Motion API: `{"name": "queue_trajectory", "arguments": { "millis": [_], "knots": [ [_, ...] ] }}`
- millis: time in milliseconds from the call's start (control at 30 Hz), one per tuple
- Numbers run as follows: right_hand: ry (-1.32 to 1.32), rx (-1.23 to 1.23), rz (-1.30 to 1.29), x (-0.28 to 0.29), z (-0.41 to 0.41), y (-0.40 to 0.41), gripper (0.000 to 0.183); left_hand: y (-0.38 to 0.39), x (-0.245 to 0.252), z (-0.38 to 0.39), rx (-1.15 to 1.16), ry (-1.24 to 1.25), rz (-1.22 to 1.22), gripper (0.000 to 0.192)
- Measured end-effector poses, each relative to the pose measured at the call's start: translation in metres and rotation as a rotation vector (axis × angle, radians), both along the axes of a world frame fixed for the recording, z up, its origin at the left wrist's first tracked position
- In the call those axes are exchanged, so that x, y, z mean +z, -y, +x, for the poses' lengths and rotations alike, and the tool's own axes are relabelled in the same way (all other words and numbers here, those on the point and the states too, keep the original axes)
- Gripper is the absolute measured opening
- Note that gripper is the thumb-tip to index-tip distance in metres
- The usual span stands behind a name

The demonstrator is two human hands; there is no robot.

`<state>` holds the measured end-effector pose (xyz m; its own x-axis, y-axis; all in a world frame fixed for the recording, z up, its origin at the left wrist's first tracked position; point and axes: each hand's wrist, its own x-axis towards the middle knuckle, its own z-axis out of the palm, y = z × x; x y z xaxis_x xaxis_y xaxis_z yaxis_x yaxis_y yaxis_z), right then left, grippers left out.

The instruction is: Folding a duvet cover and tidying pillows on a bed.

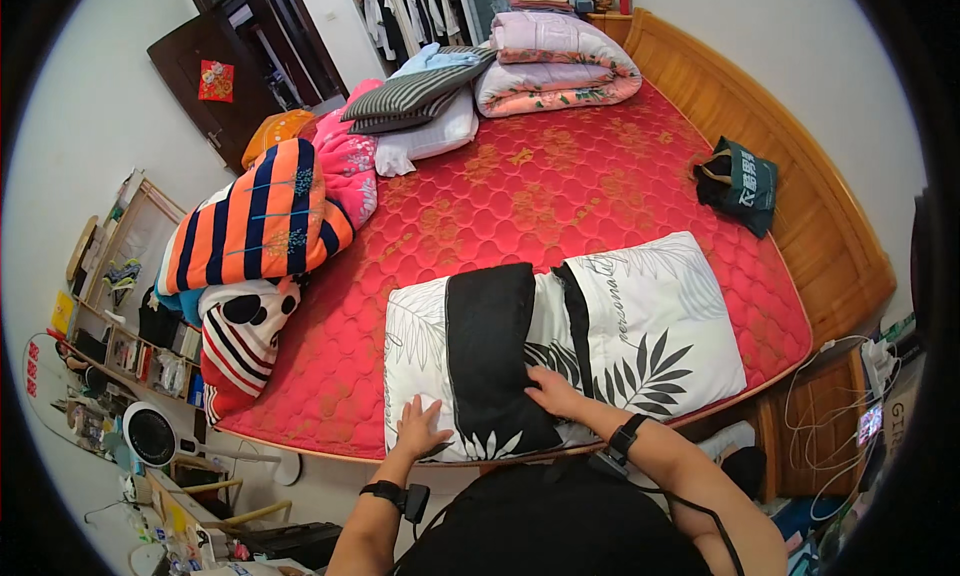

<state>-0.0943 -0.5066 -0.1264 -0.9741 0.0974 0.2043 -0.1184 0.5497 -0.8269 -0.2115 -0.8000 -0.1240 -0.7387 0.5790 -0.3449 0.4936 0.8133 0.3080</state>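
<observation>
Two leaf-printed pillows lie side by side on the near edge of a red quilted mattress [585, 171]. A wide black panel [491, 336] crosses the left white pillow [416, 328]. The right white pillow [652, 313] bears grey and black leaves and some writing, with a black strip along its inner edge. My left hand [420, 428] rests palm down on the left pillow's lower white part, fingers apart. At the right border of the black panel, my right hand [553, 390] touches the fabric beside the gap between the pillows. Whether its fingers pinch the cloth is unclear.
Striped blankets [259, 216] are heaped along the left side. Grey striped pillows [420, 88] and a folded floral quilt [559, 65] lie at the far end. A dark green bag [742, 186] leans near the wooden headboard [795, 193]. White cables [817, 426] hang at the right; a fan [154, 433] stands left.
</observation>
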Motion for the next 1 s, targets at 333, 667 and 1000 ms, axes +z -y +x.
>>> {"name": "queue_trajectory", "arguments": {
  "millis": [333,667,1000],
  "knots": [
    [0.008,-0.556,0.134,0.014,0.020,-0.057,0.035,0.060,-0.047,-0.080,0.907,0.584,0.639,0.051],
    [0.546,-0.287,0.394,-0.050,0.007,-0.081,0.067,-0.011,0.094,-0.061,0.637,0.712,0.791,0.040],
    [0.254,-0.237,-0.896,-0.055,0.029,-0.122,0.062,-0.196,0.212,0.004,-0.044,0.625,0.826,0.044]
  ]
}}
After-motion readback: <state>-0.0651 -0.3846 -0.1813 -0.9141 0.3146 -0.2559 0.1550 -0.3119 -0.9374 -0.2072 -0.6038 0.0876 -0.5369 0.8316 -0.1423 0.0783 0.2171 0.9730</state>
